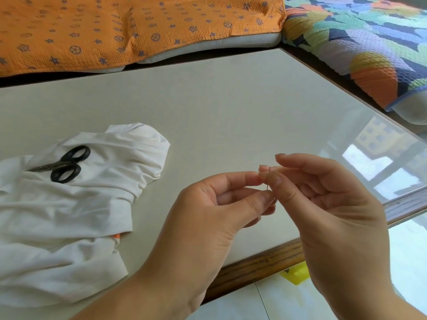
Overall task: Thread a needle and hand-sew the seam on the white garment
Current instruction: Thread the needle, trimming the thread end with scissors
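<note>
A pale grey table [219, 100] w/ a wooden edge fills most of the view, seen from above. Behind it lie two quilted cushions: an orange one w/ small blue motifs [138, 26] along the far side, and a multicoloured one [360, 42] at the far right. On the table's left side sits the white garment [76, 215], crumpled in soft folds, w/ a small orange bit [117, 236] peeking out from under a fold. Black-handled scissors [64, 165] rest on top of the garment, blades closed and pointing left.

In the foreground, over the table's near edge, two bare hands meet at the fingertips. The left hand [208, 218] comes in from the lower left, thumb and forefinger pressed together at the tips; whether they pinch thread can't be made out, as no thread is visible. The right hand [332, 209] comes in from the lower right, thumb and forefinger pinching a thin needle [268, 179], held roughly upright btw the two hands, well apart from the garment. Remaining fingers of both hands are loosely curled
</note>
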A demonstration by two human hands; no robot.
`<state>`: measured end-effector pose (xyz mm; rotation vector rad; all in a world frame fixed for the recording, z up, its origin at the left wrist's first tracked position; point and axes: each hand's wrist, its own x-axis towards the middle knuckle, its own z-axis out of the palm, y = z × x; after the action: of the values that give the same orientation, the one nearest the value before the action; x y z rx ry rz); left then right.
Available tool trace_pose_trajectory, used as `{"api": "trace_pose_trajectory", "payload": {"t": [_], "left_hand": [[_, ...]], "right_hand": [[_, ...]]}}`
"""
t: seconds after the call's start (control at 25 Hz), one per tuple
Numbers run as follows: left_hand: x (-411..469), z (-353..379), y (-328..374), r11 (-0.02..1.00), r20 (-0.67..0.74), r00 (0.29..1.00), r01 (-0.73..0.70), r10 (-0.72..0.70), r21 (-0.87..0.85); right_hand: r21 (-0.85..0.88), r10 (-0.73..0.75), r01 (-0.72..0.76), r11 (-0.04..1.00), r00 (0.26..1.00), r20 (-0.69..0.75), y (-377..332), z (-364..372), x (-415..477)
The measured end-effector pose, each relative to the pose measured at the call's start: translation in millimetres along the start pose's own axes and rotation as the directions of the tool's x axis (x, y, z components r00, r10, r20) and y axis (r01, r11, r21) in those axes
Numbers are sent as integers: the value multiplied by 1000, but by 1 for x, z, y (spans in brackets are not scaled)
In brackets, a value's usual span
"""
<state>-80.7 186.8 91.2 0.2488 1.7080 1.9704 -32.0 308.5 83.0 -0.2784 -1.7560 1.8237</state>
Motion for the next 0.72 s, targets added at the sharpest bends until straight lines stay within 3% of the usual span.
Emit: {"api": "trace_pose_trajectory", "payload": {"t": [0.16, 0.32, 0.52, 0.72], "left_hand": [[1, -5, -2, 997, -19, 1000, 11, -9, 74], [6, -9, 4, 990, -101, 992, 59, -73, -130], [9, -10, 11, 997, -132, 989, -71, 65, -40], [8, -8, 14, 994, -71, 994, -84, 79, -67]], "right_hand": [[-69, 45, -43, 997, 999, 23, -6, -4, 7], [-15, 119, -118, 993, 990, 71, -10, -10, 12], [85, 166, -180, 980, 974, 155, -8, -14, 12], [95, 177, -198, 976, 966, 190, -7, -16, 13]]}}
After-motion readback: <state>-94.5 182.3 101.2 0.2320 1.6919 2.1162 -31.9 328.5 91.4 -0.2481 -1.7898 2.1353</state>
